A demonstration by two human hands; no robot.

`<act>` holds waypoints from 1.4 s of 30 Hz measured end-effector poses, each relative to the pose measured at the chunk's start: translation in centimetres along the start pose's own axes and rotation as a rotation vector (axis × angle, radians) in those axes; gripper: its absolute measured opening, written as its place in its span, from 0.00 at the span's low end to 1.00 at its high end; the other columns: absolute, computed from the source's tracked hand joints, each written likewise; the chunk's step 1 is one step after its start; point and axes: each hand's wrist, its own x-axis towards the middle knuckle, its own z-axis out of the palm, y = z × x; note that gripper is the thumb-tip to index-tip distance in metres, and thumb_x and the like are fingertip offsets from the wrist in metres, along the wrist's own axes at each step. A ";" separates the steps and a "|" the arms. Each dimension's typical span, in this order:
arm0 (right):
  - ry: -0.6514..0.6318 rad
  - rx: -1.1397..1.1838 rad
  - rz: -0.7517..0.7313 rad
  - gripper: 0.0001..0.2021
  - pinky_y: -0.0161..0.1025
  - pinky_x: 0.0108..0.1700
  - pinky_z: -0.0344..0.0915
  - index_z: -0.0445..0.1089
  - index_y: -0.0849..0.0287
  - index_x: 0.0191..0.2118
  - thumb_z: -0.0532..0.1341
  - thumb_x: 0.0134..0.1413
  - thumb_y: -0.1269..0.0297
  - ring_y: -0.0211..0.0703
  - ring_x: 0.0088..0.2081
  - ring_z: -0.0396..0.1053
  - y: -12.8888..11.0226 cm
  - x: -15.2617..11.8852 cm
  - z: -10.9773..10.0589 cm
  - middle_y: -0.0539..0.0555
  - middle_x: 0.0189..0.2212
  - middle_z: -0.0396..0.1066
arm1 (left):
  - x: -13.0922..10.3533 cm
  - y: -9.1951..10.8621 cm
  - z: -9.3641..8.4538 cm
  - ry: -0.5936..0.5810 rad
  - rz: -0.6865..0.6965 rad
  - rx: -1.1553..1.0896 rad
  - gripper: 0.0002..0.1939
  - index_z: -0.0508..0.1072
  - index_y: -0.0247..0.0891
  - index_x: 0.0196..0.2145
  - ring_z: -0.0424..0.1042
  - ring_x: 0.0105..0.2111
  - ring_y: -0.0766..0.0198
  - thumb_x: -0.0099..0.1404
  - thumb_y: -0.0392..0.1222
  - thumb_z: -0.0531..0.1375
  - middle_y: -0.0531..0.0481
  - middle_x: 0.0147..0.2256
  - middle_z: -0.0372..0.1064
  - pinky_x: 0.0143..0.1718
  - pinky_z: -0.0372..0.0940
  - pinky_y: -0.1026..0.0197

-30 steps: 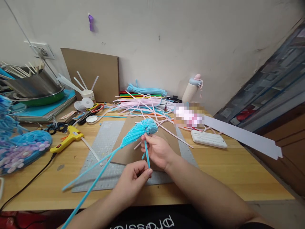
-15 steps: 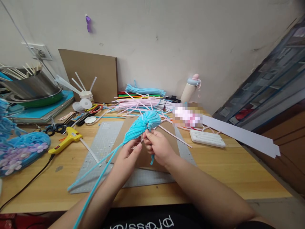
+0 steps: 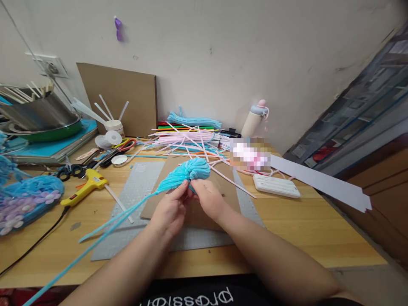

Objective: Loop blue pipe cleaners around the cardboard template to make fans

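A bundle of light-blue pipe cleaners (image 3: 177, 175), gathered at a cinched middle, is held up over the cardboard sheet (image 3: 204, 212). Two long blue stems (image 3: 105, 229) trail from its left end toward the lower left. My left hand (image 3: 172, 206) pinches the underside near the cinch, thumb and fingertips together. Beside it, my right hand (image 3: 207, 197) grips the same spot with its fingers curled in. The fingertips partly hide the cinched point. Under the cardboard lies a grey cutting mat (image 3: 127, 221).
A yellow glue gun (image 3: 84, 191) with a cord lies at left, near scissors (image 3: 72, 170) and a blue flowered piece (image 3: 28, 204). Behind are piled pink pipe cleaners (image 3: 188, 138) and a bottle (image 3: 253, 119). A white box (image 3: 276, 186) and a white strip (image 3: 321, 180) are at right.
Both hands and the bundle have come down slightly, and the left hand has moved up to the cinch, its fingers closing there. The trailing stems have swung left.
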 end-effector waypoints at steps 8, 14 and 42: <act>0.054 -0.311 -0.013 0.17 0.32 0.24 0.50 0.59 0.61 0.15 0.48 0.52 0.65 0.33 0.21 0.56 1.4 1.3 -1.3 0.48 0.16 0.57 | 2.3 0.4 0.1 -0.003 -0.074 0.059 0.05 0.72 0.33 0.29 0.69 0.25 0.70 0.54 0.38 0.62 0.51 0.26 0.71 0.26 0.63 0.69; 0.083 -0.650 -0.343 0.11 0.35 0.35 0.55 0.65 0.62 0.23 0.50 0.52 0.70 0.38 0.33 0.61 1.5 1.1 -1.1 0.54 0.29 0.64 | 2.3 0.2 -1.3 -0.075 -0.150 0.054 0.07 0.71 0.35 0.31 0.69 0.25 0.71 0.54 0.39 0.63 0.53 0.27 0.70 0.26 0.64 0.70; -0.126 -1.198 -0.257 0.12 0.41 0.35 0.54 0.65 0.62 0.35 0.46 0.58 0.70 0.45 0.33 0.63 0.7 0.3 -0.9 0.57 0.31 0.67 | 2.7 0.1 -1.7 -0.112 0.069 0.285 0.08 0.72 0.34 0.27 0.60 0.18 0.73 0.49 0.39 0.65 0.55 0.20 0.65 0.25 0.57 0.67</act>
